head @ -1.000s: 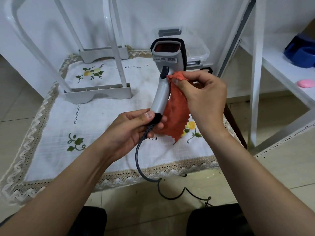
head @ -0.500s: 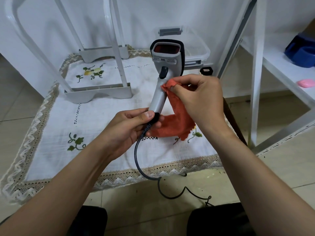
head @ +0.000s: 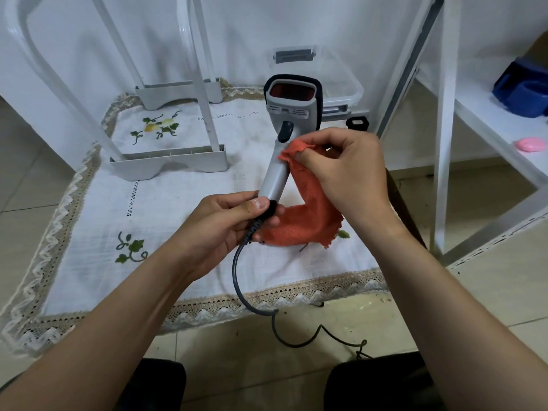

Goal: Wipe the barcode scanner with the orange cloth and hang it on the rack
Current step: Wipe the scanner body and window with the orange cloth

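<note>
Above the front right quarter of the table [head: 89, 232], draped in a white embroidered, lace-edged cover: grey plastic barcode scanner [head: 292, 114] with black-rimmed head and dark red window, held upright, clear of the surface, window toward the camera. Gripped at the handle foot by the left hand [head: 228, 223], fingers and thumb curled round the black collar where the dark grey cable [head: 238, 277] exits. Pinched in the right hand [head: 347, 170]: orange knitted cloth [head: 308, 215], upper corner pressed to the handle just below the black trigger [head: 286, 131], remainder hanging down beside the left fingers.

Treat the scanner as rigid, light and smooth-shelled, probably a little slippery; hold by the handle, never by the cable. Treat the cloth as soft and limp; bunch under the fingertips for pressure. Mind the cable, trailing over the front edge to the floor, when hanging on the white plastic rack [head: 169, 161] at the rear left.

Small markings under the window: too small to read. No brand legible.
</note>
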`<move>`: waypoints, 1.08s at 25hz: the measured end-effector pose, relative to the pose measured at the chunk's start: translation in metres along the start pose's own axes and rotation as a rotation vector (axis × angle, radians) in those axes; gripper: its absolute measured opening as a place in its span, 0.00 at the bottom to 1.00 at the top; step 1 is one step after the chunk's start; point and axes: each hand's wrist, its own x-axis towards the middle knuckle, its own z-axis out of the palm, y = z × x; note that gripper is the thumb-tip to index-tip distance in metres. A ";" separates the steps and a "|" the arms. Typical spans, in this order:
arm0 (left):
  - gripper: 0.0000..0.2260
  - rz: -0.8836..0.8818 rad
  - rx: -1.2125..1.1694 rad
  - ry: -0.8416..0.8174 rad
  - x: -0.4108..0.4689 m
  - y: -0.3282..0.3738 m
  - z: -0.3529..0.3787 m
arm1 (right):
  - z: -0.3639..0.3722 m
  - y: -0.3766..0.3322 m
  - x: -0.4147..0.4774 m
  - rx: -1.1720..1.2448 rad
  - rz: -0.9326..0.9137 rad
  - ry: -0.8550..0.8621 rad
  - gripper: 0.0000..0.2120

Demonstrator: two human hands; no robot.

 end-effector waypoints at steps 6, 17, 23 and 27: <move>0.17 -0.014 0.009 -0.025 -0.001 0.001 0.001 | -0.002 0.002 0.003 0.006 -0.004 0.011 0.04; 0.15 -0.034 -0.012 -0.058 -0.002 0.001 0.002 | -0.005 0.003 0.004 -0.027 -0.042 -0.009 0.04; 0.17 -0.020 -0.029 -0.085 -0.001 0.001 0.001 | -0.008 0.003 0.004 -0.021 -0.029 -0.044 0.06; 0.15 -0.028 -0.084 -0.060 0.000 0.002 0.000 | -0.008 0.003 0.005 -0.016 -0.041 -0.011 0.08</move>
